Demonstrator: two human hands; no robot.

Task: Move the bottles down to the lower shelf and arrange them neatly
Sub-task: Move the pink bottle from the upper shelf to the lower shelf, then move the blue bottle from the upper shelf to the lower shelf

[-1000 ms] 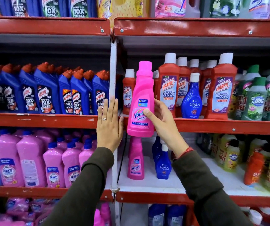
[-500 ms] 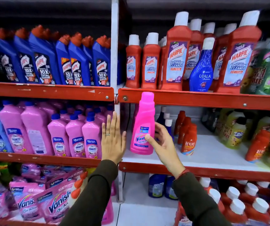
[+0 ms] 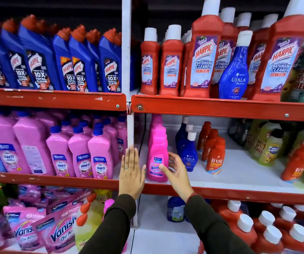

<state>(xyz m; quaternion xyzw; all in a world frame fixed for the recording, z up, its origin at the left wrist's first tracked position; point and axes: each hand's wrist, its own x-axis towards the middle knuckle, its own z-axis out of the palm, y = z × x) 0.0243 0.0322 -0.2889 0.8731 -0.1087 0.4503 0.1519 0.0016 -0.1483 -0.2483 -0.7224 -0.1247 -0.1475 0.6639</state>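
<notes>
A pink Vanish bottle [image 3: 157,154] stands upright on the white lower shelf [image 3: 239,173], at its left end, with a second pink bottle [image 3: 156,121] right behind it. My right hand [image 3: 176,171] is beside it with fingers spread; only the thumb tip rests on its label. My left hand [image 3: 132,173] lies flat and open against the white shelf post [image 3: 129,125]. One blue Ujala bottle [image 3: 233,70] stands on the upper shelf [image 3: 220,110] among red Harpic bottles [image 3: 202,57]. Several Ujala bottles [image 3: 188,153] stand on the lower shelf.
Red Revive bottles [image 3: 214,158] and green-yellow bottles [image 3: 270,149] fill the lower shelf's middle and right. Pink Shakti bottles [image 3: 79,158] and blue Harpic bottles [image 3: 81,65] fill the left bay. Vanish pouches [image 3: 59,233] and white-capped red bottles [image 3: 244,228] sit below.
My right hand carried the pink Vanish bottle from the upper shelf down onto the lower shelf and loosened its hold. The view tilted downward. My left hand stayed on the post.
</notes>
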